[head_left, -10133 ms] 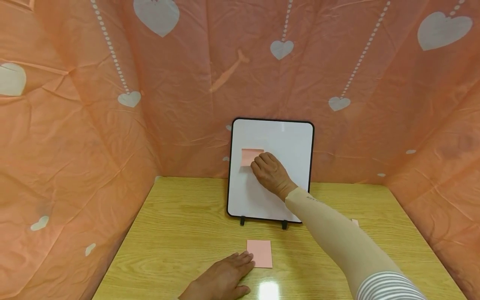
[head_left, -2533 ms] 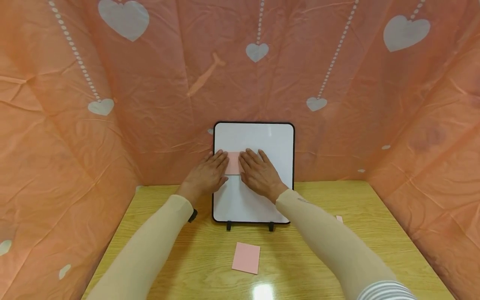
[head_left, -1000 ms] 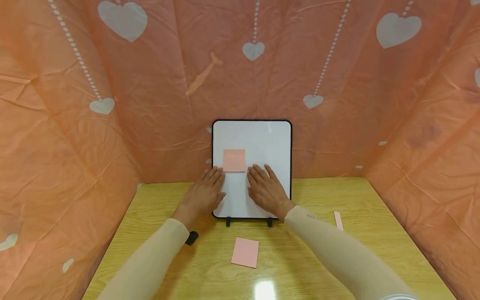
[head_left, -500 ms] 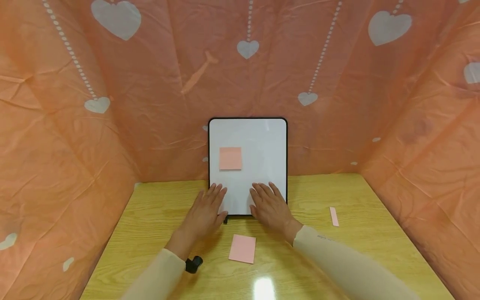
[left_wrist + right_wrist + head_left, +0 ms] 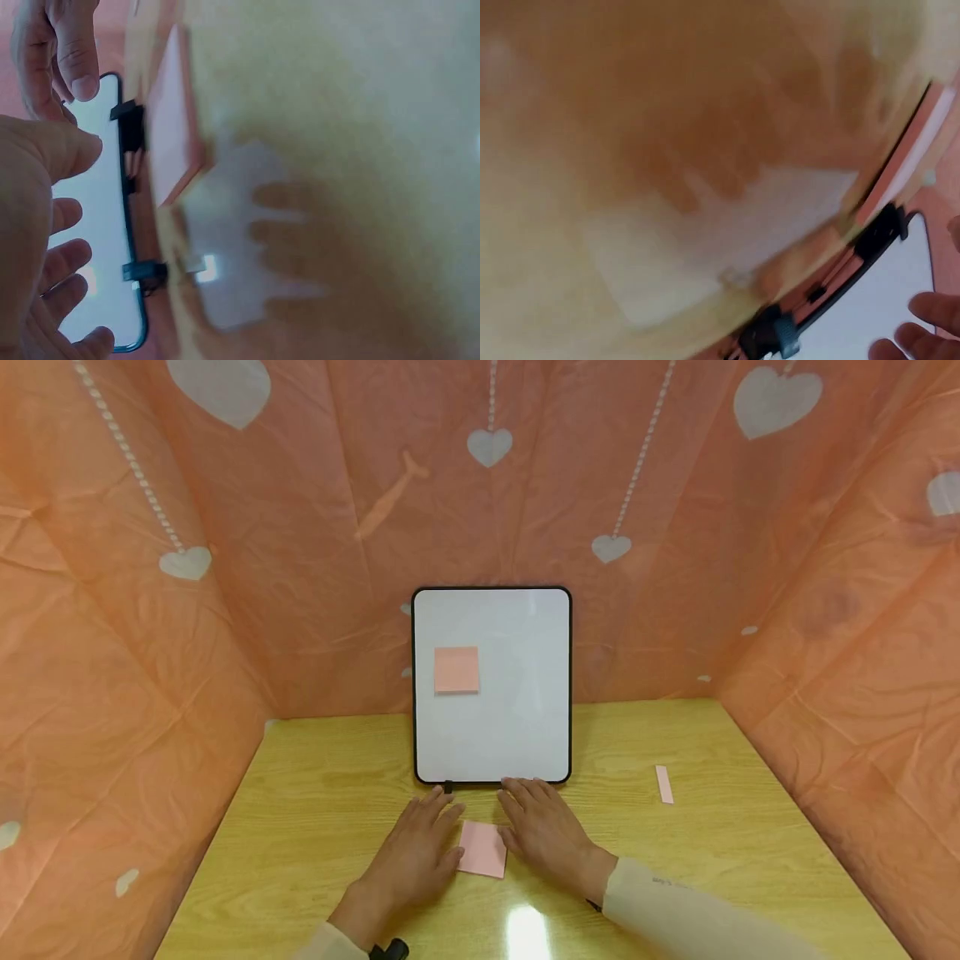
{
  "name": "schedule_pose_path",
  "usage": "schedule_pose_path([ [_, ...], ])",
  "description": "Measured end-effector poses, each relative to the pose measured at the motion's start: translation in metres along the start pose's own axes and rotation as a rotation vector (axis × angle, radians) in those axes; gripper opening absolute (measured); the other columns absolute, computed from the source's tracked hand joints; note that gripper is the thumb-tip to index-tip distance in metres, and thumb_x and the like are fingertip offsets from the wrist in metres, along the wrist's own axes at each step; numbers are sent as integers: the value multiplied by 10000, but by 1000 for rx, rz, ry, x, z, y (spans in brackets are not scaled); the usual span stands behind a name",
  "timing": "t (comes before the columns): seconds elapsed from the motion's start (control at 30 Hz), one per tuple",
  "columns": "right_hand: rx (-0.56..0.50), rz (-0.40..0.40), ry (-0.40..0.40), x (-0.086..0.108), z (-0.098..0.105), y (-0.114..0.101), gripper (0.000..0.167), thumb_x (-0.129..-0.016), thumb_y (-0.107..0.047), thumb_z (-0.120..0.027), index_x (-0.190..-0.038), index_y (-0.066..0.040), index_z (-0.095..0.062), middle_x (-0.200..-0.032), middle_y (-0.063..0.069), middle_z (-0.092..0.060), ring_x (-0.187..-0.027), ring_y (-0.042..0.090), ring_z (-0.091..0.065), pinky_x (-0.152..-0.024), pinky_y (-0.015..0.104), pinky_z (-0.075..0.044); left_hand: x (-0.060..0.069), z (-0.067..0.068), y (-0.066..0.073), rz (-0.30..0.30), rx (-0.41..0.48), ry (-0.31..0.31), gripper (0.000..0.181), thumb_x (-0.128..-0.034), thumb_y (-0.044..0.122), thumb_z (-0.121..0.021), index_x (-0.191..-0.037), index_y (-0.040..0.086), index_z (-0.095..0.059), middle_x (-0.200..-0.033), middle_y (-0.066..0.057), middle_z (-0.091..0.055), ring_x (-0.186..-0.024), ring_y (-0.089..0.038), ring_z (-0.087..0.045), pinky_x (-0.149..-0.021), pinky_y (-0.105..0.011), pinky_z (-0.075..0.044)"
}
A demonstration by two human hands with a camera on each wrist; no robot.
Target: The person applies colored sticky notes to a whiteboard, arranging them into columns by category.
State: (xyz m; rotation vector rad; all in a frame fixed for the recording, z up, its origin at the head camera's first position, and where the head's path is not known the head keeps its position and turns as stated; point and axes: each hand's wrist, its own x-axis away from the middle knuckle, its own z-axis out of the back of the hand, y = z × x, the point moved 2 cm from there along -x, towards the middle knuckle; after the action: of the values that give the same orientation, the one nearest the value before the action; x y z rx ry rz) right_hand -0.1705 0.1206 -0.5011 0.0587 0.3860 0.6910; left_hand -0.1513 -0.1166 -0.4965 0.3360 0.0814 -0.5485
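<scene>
A pink square note point(image 5: 456, 670) sticks to the left part of the upright whiteboard point(image 5: 517, 710). In front of the board a pink pad point(image 5: 482, 850) lies on the table between the two hands. My left hand point(image 5: 416, 856), fingers loosely spread, is at the pad's left edge; my right hand point(image 5: 551, 839) is at its right edge. Both hold nothing, and the left wrist view shows the left hand point(image 5: 30, 225) raised above the table beside the pad point(image 5: 174, 112). In the right wrist view only some fingertips point(image 5: 919, 330) show.
A narrow pink strip point(image 5: 664, 784) lies on the wooden table point(image 5: 315, 793) to the right of the board. Small black feet point(image 5: 144, 271) support the board. Pink cloth with white hearts point(image 5: 490, 447) hangs behind and at both sides.
Both hands have left the note on the board and moved down and back towards the pad. The note, whose side the right hand touched earlier, now lies uncovered on the board.
</scene>
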Motion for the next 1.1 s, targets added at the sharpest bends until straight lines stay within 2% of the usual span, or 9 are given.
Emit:
schedule_pose_path([
  [0.17,-39,72,-38,13,-1,-16,503,-1054,-457,-611,-1388,-86,-667,-1461,87,-631,-1354,260,-589,-1131,464,-508,9,-10,4,-15,-7,-13,594,-1003,365,-690,-1519,105,-550,-1518,-107,-543,-1452,-322,-442,-1225,-535,-387],
  [0.3,-40,119,-84,23,-1,-27,503,-1064,-467,-585,-1401,-100,-661,-1447,56,-642,-1341,231,-598,-1127,454,-517,12,-16,3,-27,-15,-71,612,-1010,378,-664,-1536,98,-528,-1582,-103,-504,-1506,-324,-408,-1261,-516,-353],
  [0.47,-39,157,-151,35,-1,-35,504,-1091,-466,-525,-1434,-115,-642,-1447,24,-644,-1350,217,-593,-1132,469,-516,13,-20,1,-45,16,-164,664,-1014,400,-644,-1579,89,-487,-1672,-104,-416,-1592,-321,-306,-1309,-512,-272],
  [0.67,-46,175,-171,44,-2,-37,530,-1096,-492,-505,-1435,-110,-647,-1440,19,-653,-1358,212,-587,-1136,485,-513,15,-22,2,-61,36,-226,707,-999,435,-661,-1581,76,-483,-1696,-89,-386,-1609,-300,-279,-1310,-532,-256],
  [0.83,-47,179,-180,46,-1,-34,518,-1104,-492,-489,-1428,-124,-656,-1438,10,-654,-1366,212,-581,-1134,494,-510,15,-26,3,-68,31,-253,729,-987,470,-674,-1571,72,-499,-1686,-89,-404,-1601,-299,-300,-1304,-540,-264],
  [1.1,-76,169,-214,48,-4,-26,486,-1106,-464,-498,-1433,-137,-648,-1454,13,-643,-1393,227,-556,-1162,513,-482,17,-29,7,-89,13,-250,740,-988,492,-679,-1567,65,-505,-1672,-109,-424,-1590,-309,-324,-1292,-543,-287],
])
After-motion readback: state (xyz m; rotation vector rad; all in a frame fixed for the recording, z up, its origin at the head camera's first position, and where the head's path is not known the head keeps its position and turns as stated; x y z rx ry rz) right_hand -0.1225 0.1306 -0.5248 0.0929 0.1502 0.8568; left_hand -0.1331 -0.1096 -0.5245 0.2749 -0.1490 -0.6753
